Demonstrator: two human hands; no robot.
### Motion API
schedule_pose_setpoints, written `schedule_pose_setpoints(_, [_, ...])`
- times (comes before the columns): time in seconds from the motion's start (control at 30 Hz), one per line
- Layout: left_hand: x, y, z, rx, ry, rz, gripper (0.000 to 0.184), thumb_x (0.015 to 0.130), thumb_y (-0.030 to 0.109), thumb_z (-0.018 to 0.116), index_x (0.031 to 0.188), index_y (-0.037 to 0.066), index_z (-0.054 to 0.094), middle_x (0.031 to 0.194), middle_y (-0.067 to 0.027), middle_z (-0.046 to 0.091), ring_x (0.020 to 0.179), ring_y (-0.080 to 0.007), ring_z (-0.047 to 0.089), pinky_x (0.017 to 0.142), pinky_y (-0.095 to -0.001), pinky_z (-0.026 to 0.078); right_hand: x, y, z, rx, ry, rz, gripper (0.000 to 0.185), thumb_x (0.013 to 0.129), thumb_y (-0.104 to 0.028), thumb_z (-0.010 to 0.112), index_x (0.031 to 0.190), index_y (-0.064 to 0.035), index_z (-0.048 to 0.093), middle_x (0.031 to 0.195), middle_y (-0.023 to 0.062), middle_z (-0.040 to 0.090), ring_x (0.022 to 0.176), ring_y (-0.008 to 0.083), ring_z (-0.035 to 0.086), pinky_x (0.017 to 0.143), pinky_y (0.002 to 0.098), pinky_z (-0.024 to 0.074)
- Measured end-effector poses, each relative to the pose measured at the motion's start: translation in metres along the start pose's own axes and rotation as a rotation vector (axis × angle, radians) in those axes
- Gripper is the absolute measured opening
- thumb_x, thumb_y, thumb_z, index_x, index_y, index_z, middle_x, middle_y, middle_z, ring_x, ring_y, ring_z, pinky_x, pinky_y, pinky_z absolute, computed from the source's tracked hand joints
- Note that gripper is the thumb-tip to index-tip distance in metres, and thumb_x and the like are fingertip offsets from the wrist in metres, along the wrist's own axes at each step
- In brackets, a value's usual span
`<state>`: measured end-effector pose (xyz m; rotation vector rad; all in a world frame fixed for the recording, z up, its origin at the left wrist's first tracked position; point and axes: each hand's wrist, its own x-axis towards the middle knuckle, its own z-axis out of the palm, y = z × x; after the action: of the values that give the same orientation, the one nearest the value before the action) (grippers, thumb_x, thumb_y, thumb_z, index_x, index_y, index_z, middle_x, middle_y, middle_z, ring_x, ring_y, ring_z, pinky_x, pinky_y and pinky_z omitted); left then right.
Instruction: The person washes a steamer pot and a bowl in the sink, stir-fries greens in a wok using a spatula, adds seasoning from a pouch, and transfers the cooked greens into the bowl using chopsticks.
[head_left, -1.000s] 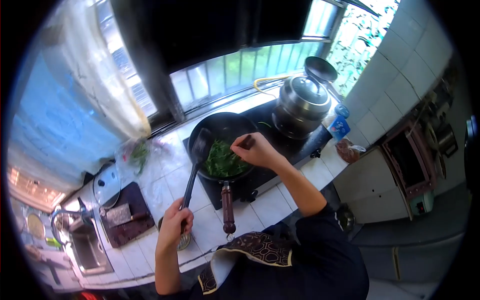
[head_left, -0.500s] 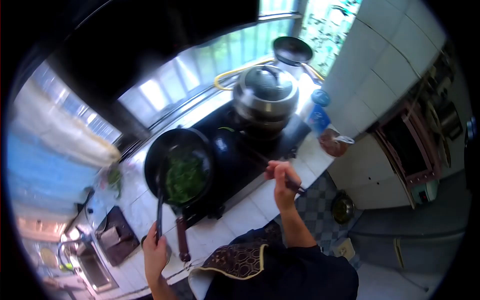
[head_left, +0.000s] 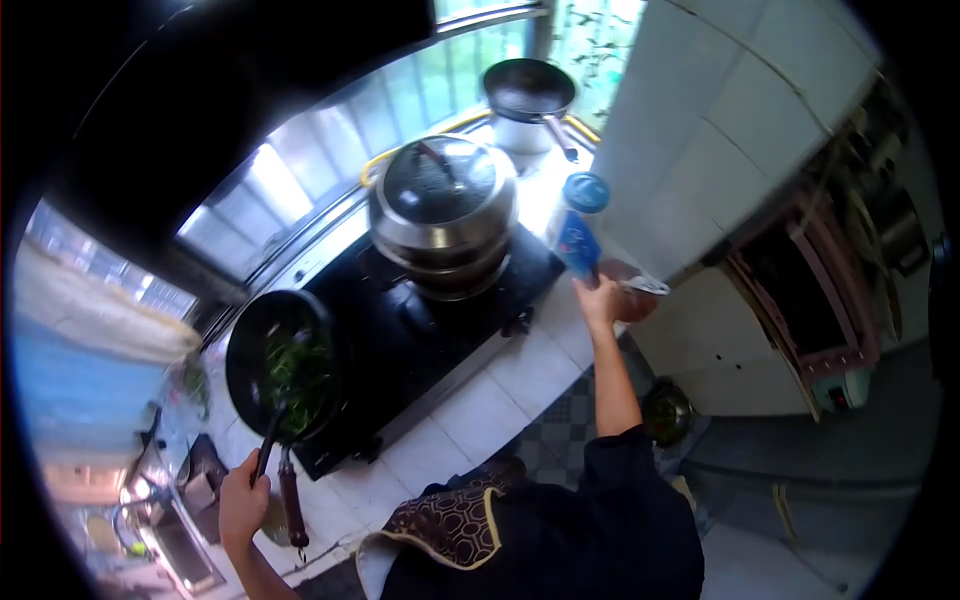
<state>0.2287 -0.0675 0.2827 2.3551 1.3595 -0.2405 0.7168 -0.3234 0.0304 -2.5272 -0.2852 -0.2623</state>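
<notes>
My left hand (head_left: 243,503) is closed round the dark handle of a spatula (head_left: 268,447), whose far end is buried in the greens. Leafy greens (head_left: 295,380) lie in a black wok (head_left: 238,345) on the left of the stove, its brown handle (head_left: 291,505) pointing toward me. Over at the right end of the counter, my right hand (head_left: 598,302) is closed beside a blue packet (head_left: 578,245) and a bag of reddish-brown contents (head_left: 638,302). A short dark piece shows above its fingers, but what it grips is mostly hidden.
A large steel pot with a glass lid (head_left: 445,190) sits on the right of the black stove (head_left: 370,330). Behind it are a small frying pan (head_left: 530,90) and a blue-lidded container (head_left: 586,192). A metal bowl (head_left: 667,412) is low at right; a sink (head_left: 185,555) is at far left.
My right hand has moved from the stove's front edge out to the blue packet; the long dark utensil it held is no longer plainly visible. The view has turned right. My left hand keeps the spatula.
</notes>
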Motion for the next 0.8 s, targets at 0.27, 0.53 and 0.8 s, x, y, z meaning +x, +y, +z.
schedule_pose_setpoints(0.27, [-0.023,-0.007,-0.004,0.131,-0.059,0.064,0.034,0.073,0.011,0.048,0.105,0.002,0.056,0.071,-0.0251,0.057,0.071,-0.0428,0.056,0.068,-0.0496,0.043,0.016,0.025,0.043,0.141,0.401,-0.139,0.022,0.074,-0.021,0.063,0.073,0.0006,0.063,0.069,0.0201,0.059,0.067,0.0383,0.056,0.061,0.0472,0.0415])
schedule_pose_setpoints(0.53, [-0.004,-0.039,0.005,0.104,0.074,0.053,0.031,0.075,0.009,0.047,0.104,0.003,0.054,0.074,-0.0244,0.059,0.073,-0.0421,0.057,0.068,-0.0503,0.043,-0.06,-0.087,-0.123,0.27,0.449,-0.367,0.013,0.081,-0.01,0.057,0.09,-0.0004,0.056,0.08,0.0151,0.058,0.068,0.0291,0.056,0.062,0.0353,0.0452])
schedule_pose_setpoints(0.8, [-0.052,-0.11,-0.02,-0.23,0.212,0.137,0.041,0.077,0.007,0.051,0.117,0.002,0.051,0.068,-0.0252,0.055,0.068,-0.042,0.054,0.063,-0.0452,0.041,-0.159,-0.288,-0.176,0.33,0.156,-1.066,0.025,0.069,0.007,0.052,0.09,-0.0054,0.057,0.068,0.011,0.057,0.065,0.0307,0.057,0.057,0.0389,0.0444])
